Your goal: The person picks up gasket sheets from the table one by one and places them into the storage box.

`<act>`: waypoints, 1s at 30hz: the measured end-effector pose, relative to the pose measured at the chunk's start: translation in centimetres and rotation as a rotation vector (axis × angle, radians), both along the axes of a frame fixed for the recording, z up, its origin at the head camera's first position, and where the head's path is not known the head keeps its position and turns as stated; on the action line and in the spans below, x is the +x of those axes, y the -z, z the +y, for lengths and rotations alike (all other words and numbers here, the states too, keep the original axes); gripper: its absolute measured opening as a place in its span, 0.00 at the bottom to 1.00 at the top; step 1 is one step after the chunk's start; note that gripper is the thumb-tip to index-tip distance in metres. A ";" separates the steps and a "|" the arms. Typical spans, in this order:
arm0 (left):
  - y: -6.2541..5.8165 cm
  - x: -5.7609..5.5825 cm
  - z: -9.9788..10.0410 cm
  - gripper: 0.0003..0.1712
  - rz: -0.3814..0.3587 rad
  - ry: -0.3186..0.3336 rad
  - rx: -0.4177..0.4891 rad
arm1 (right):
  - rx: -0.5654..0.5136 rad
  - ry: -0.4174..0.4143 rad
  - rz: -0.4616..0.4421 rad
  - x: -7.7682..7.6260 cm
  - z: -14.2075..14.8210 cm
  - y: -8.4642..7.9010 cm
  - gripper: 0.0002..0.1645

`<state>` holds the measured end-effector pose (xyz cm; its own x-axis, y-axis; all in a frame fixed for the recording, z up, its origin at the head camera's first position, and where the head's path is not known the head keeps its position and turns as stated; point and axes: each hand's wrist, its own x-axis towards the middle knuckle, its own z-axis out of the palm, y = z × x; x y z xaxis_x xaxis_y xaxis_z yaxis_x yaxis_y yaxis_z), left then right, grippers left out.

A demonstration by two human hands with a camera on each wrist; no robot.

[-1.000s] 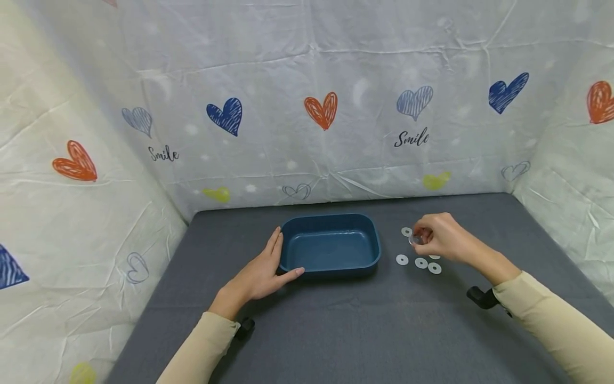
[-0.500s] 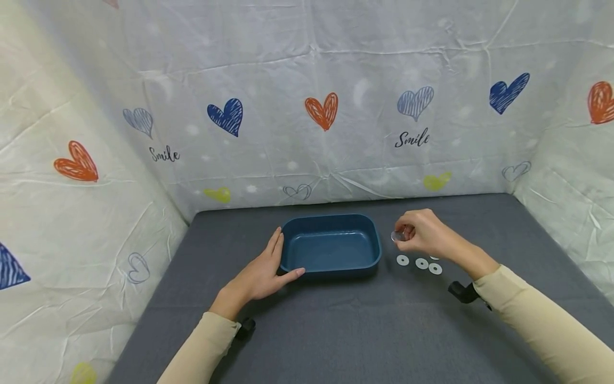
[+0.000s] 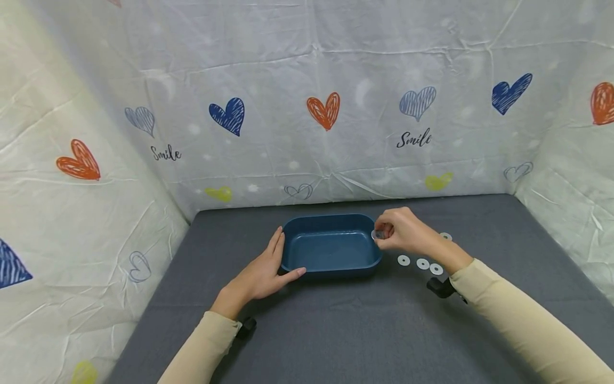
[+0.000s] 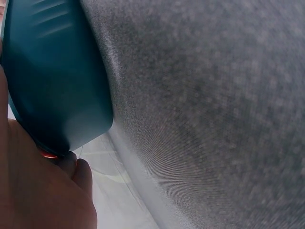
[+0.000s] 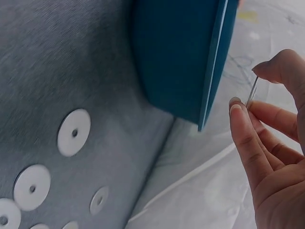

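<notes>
A dark blue rectangular tray (image 3: 331,253) stands in the middle of the table. My left hand (image 3: 259,276) rests at its near left corner, fingers straight along the left side and thumb on the front rim. Over the tray's right rim, my right hand (image 3: 405,229) pinches a thin, shiny flat washer (image 5: 252,91) between thumb and fingertips, seen edge-on in the right wrist view. To the right of the tray, several pale flat washers (image 3: 404,260) with small centre holes lie spread on the cloth; the right hand and forearm overlap part of that area.
A dark grey cloth (image 3: 336,330) covers the table. White sheets (image 3: 268,160) printed with hearts hang behind it and at both sides, close to the table's edges. Inside the tray, the bare floor shows.
My right hand has moved left with the washer, from above the loose washers to the tray's right rim. A washer at the right has come into view. My left hand stays put.
</notes>
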<state>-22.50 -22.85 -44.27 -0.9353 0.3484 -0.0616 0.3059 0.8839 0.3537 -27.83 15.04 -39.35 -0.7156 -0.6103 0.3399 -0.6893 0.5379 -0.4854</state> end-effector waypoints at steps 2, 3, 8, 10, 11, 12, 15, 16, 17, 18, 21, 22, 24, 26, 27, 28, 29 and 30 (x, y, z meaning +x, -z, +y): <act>-0.1 0.1 0.0 0.69 0.001 0.004 0.005 | -0.005 -0.008 -0.009 -0.2 -0.6 0.0 0.06; -0.1 0.1 0.0 0.69 0.003 0.006 0.009 | -0.007 -0.014 -0.012 -0.3 -0.9 0.0 0.06; -0.1 0.2 -0.1 0.69 0.005 0.015 0.022 | -0.008 -0.035 -0.029 -0.7 -2.3 0.0 0.06; -0.1 0.1 -0.1 0.69 0.006 0.019 0.023 | -0.009 -0.041 -0.035 -0.8 -2.9 0.0 0.06; -0.1 0.1 -0.1 0.69 0.005 0.019 0.023 | -0.008 -0.043 -0.037 -0.9 -3.1 0.0 0.06; -0.1 0.1 -0.1 0.69 0.005 0.020 0.024 | -0.009 -0.046 -0.037 -1.0 -3.4 0.0 0.06; -0.1 0.1 -0.1 0.69 0.002 0.015 0.023 | -0.008 -0.059 -0.025 -1.2 -4.3 0.1 0.07; -0.1 0.1 -0.1 0.69 0.001 0.013 0.021 | -0.004 -0.063 -0.022 -1.3 -4.6 0.1 0.08; -0.1 0.1 -0.1 0.69 0.001 0.012 0.021 | -0.002 -0.068 -0.019 -1.3 -4.9 0.1 0.08; 0.0 0.1 -0.1 0.69 0.000 0.009 0.019 | 0.001 -0.074 -0.016 -1.4 -5.1 0.1 0.08; 0.0 0.1 -0.1 0.69 0.003 0.008 0.019 | 0.006 -0.089 -0.016 -1.5 -5.9 0.2 0.07; 0.1 0.1 -0.1 0.69 0.002 0.007 0.017 | 0.009 -0.094 -0.016 -1.5 -6.2 0.3 0.07; 0.1 0.1 -0.1 0.69 0.002 0.005 0.019 | 0.016 -0.099 -0.019 -1.6 -6.7 0.3 0.07; 0.0 0.1 -0.2 0.69 0.001 0.005 0.021 | 0.024 -0.100 -0.026 -1.7 -7.2 0.4 0.07; 0.0 0.1 -0.2 0.70 0.001 0.005 0.023 | 0.028 -0.102 -0.027 -1.7 -7.4 0.5 0.07; 0.0 0.1 -0.2 0.70 0.000 0.004 0.024 | 0.030 -0.103 -0.032 -1.8 -7.6 0.5 0.07; 0.0 0.1 -0.2 0.70 0.000 0.004 0.024 | 0.032 -0.103 -0.038 -1.8 -7.9 0.6 0.07; 0.0 0.1 -0.2 0.70 -0.001 0.002 0.023 | 0.035 -0.104 -0.043 -1.9 -8.1 0.7 0.07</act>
